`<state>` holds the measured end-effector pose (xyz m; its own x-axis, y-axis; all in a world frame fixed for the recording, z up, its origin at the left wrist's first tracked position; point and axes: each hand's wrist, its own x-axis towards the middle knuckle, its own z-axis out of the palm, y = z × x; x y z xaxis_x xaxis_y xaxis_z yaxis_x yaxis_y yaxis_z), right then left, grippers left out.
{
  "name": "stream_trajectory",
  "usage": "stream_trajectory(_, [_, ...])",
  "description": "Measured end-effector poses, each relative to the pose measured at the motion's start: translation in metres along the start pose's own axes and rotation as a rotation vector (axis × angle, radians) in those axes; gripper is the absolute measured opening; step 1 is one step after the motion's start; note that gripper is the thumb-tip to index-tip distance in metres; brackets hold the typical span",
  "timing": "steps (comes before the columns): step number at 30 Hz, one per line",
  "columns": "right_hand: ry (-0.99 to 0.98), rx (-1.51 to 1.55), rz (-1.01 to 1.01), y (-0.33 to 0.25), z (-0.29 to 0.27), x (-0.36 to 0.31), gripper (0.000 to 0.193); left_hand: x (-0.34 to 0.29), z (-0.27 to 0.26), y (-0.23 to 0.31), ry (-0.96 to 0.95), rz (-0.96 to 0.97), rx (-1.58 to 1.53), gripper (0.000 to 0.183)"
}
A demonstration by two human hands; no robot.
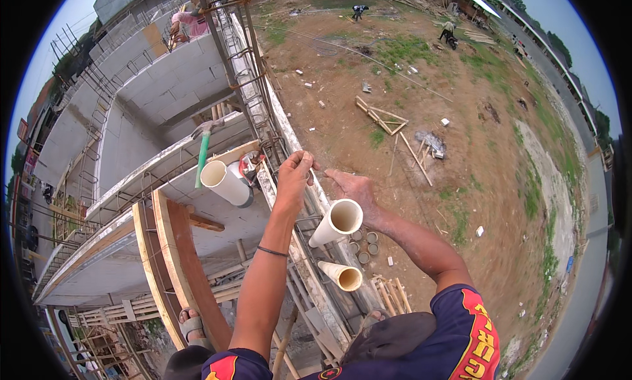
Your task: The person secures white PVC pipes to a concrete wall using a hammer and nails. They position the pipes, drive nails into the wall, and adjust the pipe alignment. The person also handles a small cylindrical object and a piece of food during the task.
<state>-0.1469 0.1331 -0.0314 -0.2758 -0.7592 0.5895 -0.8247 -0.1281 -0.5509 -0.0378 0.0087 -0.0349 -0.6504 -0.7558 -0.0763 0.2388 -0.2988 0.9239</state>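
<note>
My left hand [294, 176] is raised over the narrow wall top, its thumb and fingers pinched together. What it grips, if anything, is too small to make out. Close to its right, my right hand [353, 190] has its fingers bent and its index finger pointing toward the left; anything in it is hidden. Just below the right hand stands a cream plastic pipe [322, 231], its open mouth up. A second cream pipe [331, 271] sits nearer to me. Left of my left forearm, a third, wider pipe [232, 188] leans beside a hammer [203, 153] with a green handle.
Upright rebar [245, 64] rises beyond my hands. Curved wooden formwork boards [172, 268] stand at left, my sandalled foot [192, 324] by them. The dirt yard [421, 202] lies far below at right. A person in pink [191, 26] is at the block walls, far left.
</note>
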Motion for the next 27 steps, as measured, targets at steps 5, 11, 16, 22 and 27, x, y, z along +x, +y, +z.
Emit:
stream_trajectory(5, [-0.114, 0.334, 0.581, 0.023, -0.006, 0.014, 0.019, 0.000, 0.008, -0.005, -0.050, 0.062, 0.008, 0.014])
stream_trajectory(11, [-0.692, 0.495, 0.233, 0.033, -0.027, 0.029, 0.026, 0.002, -0.005, -0.013, 0.001, 0.076, 0.022, 0.015])
stream_trajectory(16, [-0.305, 0.439, 0.621, 0.043, -0.023, 0.025, 0.027, 0.003, -0.001, -0.013, -0.080, 0.067, 0.002, 0.016])
stream_trajectory(22, [-0.628, 0.426, 0.218, 0.018, -0.027, 0.035, 0.027, 0.006, -0.015, -0.006, -0.071, 0.008, 0.003, 0.014])
stream_trajectory(27, [-0.377, 0.485, 0.660, 0.037, -0.023, 0.042, 0.026, 0.010, -0.013, -0.007, -0.139, -0.008, -0.025, 0.015])
